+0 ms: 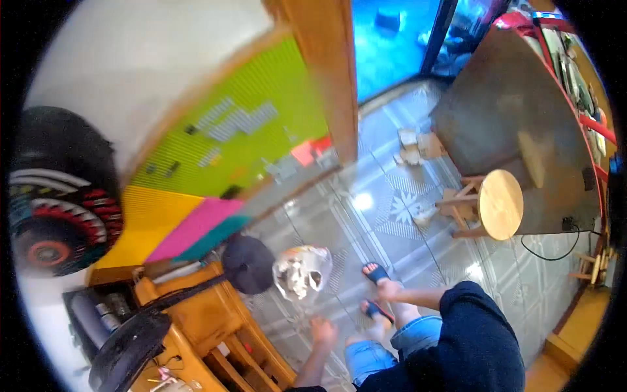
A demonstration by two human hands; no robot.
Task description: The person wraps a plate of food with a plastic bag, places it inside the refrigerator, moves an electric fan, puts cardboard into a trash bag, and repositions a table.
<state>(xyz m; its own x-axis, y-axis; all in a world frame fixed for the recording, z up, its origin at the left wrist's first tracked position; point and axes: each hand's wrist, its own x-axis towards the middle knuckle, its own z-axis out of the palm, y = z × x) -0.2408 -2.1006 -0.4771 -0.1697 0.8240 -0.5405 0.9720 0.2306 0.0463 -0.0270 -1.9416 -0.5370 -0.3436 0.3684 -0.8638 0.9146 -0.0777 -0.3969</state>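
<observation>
My left hand (323,332) is low in the middle of the view, over the tiled floor, just below a clear plastic bag (300,274) with crumpled whitish material in it. Hand and bag look apart. Motion blur hides how its fingers are held. Further right, my right hand (390,290) hangs at the end of a bent arm, above my sandalled feet (373,272). Its fingers are too small and smeared to read, and nothing can be made out in it.
A round-topped wooden stool (501,204) stands at right beside a large dark panel (503,111). Cardboard pieces (418,145) lie on the floor. At left are a wooden chair (202,313), a round black base (248,264) and a green board (261,111).
</observation>
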